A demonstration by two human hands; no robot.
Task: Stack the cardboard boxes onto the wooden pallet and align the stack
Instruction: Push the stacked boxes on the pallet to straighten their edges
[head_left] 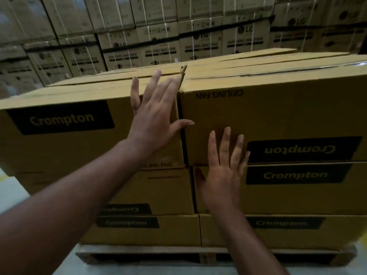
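Judging by the flat-fingered left hand (153, 120) and right hand (224, 165), both gripping nothing, pressing the stack (278, 120) above the wooden pallet (158, 253), alignment is proceeding; next, an even inward push.

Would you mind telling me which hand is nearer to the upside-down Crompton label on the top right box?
The right hand: its fingertips lie just left of the upside-down Crompton label. The left hand is farther left, pressed across the seam between the two top boxes.
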